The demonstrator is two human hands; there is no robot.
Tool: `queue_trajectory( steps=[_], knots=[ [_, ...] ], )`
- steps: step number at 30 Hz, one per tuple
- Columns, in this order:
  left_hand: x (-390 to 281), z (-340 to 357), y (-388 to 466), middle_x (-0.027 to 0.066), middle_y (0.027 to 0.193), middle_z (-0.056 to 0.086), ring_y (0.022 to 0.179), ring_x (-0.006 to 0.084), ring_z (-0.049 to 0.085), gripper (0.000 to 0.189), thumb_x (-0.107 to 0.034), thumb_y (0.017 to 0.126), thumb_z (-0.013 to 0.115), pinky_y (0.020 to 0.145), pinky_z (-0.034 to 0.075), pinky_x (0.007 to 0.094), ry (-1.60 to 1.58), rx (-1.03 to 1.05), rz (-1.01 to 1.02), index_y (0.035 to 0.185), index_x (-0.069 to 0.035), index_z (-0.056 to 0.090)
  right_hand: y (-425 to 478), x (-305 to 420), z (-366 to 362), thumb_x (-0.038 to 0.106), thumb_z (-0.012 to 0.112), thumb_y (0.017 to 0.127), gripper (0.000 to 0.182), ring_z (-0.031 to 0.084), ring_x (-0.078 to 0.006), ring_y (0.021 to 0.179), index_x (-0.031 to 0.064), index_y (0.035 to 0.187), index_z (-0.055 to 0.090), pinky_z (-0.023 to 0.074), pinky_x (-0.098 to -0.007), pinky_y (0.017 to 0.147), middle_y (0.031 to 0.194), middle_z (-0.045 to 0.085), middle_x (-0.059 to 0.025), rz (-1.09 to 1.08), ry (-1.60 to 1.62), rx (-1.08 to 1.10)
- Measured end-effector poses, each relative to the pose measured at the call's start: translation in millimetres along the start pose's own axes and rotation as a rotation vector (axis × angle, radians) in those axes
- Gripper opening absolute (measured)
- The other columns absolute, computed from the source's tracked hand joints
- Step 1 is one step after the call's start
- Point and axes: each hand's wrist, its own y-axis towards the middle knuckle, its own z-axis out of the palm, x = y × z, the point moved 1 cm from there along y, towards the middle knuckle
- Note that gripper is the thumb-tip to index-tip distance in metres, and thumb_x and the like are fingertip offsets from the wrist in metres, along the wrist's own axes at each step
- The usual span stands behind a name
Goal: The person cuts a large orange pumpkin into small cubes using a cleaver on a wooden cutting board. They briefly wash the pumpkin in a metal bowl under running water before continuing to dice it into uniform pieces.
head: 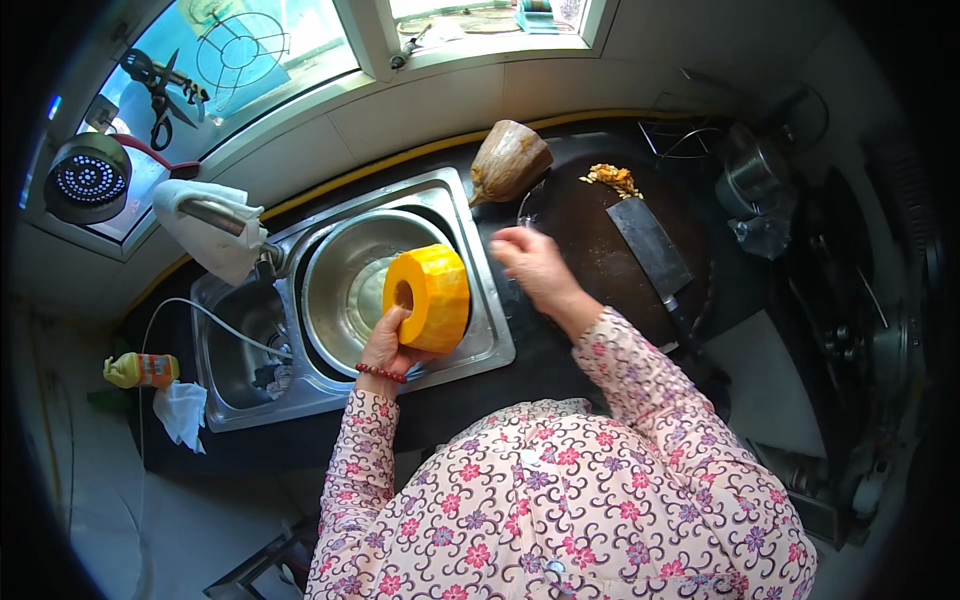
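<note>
A peeled orange pumpkin piece (439, 300) with a hollow centre is gripped by my left hand (390, 343), its thumb at the hollow. It is over the right side of a steel basin (322, 330) set in the sink. My right hand (536, 266) is raised between the sink and the round dark cutting board (577, 225); it is blurred, with nothing visible in it and its fingers partly curled. A cleaver (651, 244) lies on the board beside a small heap of pumpkin seeds and pulp (615, 178). An unpeeled pumpkin piece (510, 161) stands behind the board's left edge.
The faucet (214, 217), draped with a white cloth, rises behind the sink (487, 330). A yellow bottle (142, 370) and a white rag (180, 416) are at the far left. Scissors (161, 97) hang by the window. Metal pots (750, 176) stand at the right.
</note>
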Motion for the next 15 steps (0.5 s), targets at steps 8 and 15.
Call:
queue_trajectory(
  steps=[8, 15],
  knots=[
    [54, 136, 37, 0.0086, 0.100, 0.061, 0.087, 0.0175, 0.064, 0.045, -0.008, 0.075, 0.058, 0.071, 0.053, 0.0261, 0.651, 0.145, 0.320, 0.118, 0.001, 0.052, -78, -29, -201, 0.023, 0.072, 0.075, 0.036, 0.052, -0.0360, 0.096, 0.0070, 0.103, 0.055, 0.0446, -0.0487, 0.076, 0.097, 0.053, -0.0159, -0.212, -1.341, -0.358],
    [107, 218, 63, 0.0249, 0.110, 0.060, 0.102, 0.0369, 0.060, 0.067, -0.028, 0.067, 0.066, 0.091, 0.048, 0.0390, 1.477, -0.118, 0.428, 0.125, 0.003, 0.049, -97, -48, -239, 0.016, 0.070, 0.077, 0.060, 0.059, -0.0367, 0.087, 0.0038, 0.129, 0.042, 0.0500, -0.0431, 0.074, 0.096, 0.056, -0.0208, -0.036, -1.157, -0.112]
  ],
)
